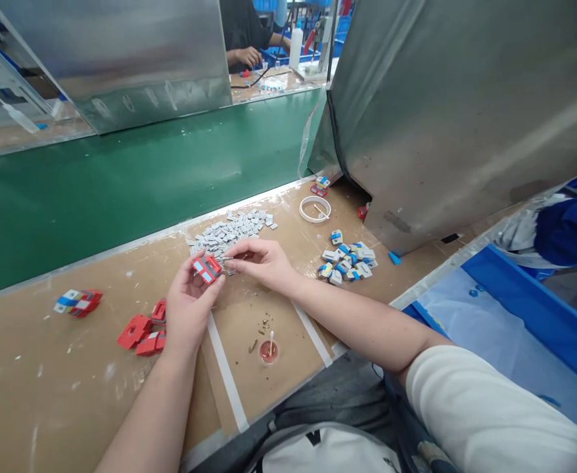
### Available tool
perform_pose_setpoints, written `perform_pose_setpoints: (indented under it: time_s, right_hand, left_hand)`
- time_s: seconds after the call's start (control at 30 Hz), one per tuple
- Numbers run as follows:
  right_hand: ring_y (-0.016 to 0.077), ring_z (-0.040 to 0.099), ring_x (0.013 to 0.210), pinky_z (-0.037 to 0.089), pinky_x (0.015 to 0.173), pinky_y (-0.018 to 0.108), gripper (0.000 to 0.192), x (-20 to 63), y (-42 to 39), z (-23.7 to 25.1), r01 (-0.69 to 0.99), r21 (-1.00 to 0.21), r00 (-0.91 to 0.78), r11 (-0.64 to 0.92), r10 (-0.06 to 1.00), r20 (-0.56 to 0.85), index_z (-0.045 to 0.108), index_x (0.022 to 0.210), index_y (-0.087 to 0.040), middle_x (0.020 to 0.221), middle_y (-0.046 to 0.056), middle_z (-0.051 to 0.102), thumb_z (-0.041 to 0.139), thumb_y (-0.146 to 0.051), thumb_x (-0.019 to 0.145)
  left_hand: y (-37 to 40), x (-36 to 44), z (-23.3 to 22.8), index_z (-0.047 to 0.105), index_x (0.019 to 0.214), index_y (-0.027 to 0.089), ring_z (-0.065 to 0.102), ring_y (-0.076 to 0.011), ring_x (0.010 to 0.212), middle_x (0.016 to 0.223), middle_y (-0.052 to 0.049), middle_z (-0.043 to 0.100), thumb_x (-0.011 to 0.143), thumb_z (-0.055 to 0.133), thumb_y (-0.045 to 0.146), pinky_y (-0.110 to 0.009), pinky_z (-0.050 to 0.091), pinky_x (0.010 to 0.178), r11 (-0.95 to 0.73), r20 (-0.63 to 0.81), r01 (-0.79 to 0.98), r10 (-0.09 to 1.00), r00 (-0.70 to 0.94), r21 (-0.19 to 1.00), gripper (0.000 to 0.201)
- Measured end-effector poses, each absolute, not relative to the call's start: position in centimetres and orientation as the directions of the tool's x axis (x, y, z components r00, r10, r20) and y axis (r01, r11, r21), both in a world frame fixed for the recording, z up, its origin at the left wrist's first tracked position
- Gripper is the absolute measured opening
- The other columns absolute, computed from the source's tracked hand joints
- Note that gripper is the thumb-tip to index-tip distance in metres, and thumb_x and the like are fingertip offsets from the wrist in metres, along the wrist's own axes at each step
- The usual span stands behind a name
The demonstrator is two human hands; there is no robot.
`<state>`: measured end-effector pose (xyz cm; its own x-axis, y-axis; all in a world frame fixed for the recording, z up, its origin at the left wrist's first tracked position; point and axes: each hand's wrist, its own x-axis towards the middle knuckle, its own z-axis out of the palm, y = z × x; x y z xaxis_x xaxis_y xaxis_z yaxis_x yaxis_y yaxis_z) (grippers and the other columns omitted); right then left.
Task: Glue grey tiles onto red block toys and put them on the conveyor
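We cannot make out what the right hand (261,261) pinches: its fingertips press together on something thin, too small to name. The left hand (190,303) pinches a red casing (207,268) with grey inserts, held above the bench (62,387), just before the grey chip pile (229,231).

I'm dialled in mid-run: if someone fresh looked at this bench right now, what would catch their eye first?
Most likely the two hands at the centre: the left hand holds a small red part while the right hand pinches something tiny against it. Just behind them lies a heap of small grey pieces at the edge of the green conveyor belt. Loose red parts lie left of the left wrist, and a blue-and-white pile lies to the right.
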<state>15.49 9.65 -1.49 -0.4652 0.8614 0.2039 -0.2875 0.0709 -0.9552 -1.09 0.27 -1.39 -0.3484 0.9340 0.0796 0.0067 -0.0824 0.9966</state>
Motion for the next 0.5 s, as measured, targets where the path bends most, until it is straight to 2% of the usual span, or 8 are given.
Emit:
perform_pose_setpoints:
  time_s: [0.1, 0.27, 0.4, 0.5]
  right_hand:
    - [0.0161, 0.073, 0.089, 0.064, 0.086, 0.033, 0.027, 15.5, 9.5, -1.3, -0.297, -0.954, -0.465, 0.046, 0.866, 0.187, 0.085, 0.092, -0.021, 0.094, 0.004, 0.081, 0.093, -0.043, 0.078]
    - [0.0119, 0.069, 0.077, 0.06, 0.063, 0.023, 0.037, 15.2, 9.9, -1.5, -0.4, -0.893, -0.511, -0.206, 0.859, 0.03, 0.083, 0.087, -0.02, 0.088, 0.001, 0.078, 0.1, -0.047, 0.068]
    - [0.0093, 0.067, 0.069, 0.06, 0.062, 0.022, 0.048, 15.1, 10.5, -2.1, -0.415, -0.811, -0.586, -0.412, 0.803, -0.108, 0.08, 0.089, -0.018, 0.08, -0.001, 0.075, 0.103, -0.05, 0.063]
    - [0.008, 0.065, 0.064, 0.059, 0.059, 0.021, 0.052, 15.2, 10.6, -2.2, -0.392, -0.791, -0.626, -0.47, 0.766, -0.145, 0.078, 0.09, -0.016, 0.08, 0.0, 0.077, 0.104, -0.051, 0.061]
  left_hand:
    - [0.2, -1.0, -1.3, 0.069, 0.135, 0.024, 0.077, -0.0267, 0.12, 0.135, -0.012, 0.076, 0.078, 0.098, 0.041, -0.043, 0.062, 0.111, -0.087, 0.085, 0.011, 0.929, -0.361, 0.996, 0.066]
    - [0.2, -0.9, -1.3, 0.07, 0.131, 0.023, 0.079, -0.0262, 0.111, 0.128, -0.011, 0.078, 0.077, 0.098, 0.044, -0.044, 0.064, 0.107, -0.095, 0.105, 0.045, 0.921, -0.374, 0.994, 0.064]
    - [0.2, -0.9, -1.5, 0.07, 0.129, 0.022, 0.08, -0.0268, 0.11, 0.126, -0.012, 0.078, 0.075, 0.098, 0.045, -0.045, 0.064, 0.106, -0.087, 0.114, 0.086, 0.916, -0.386, 0.992, 0.065]
    - [0.1, -1.0, -1.5, 0.07, 0.132, 0.022, 0.079, -0.0291, 0.113, 0.126, -0.012, 0.079, 0.077, 0.097, 0.047, -0.048, 0.063, 0.109, -0.06, 0.107, 0.133, 0.917, -0.384, 0.989, 0.066]
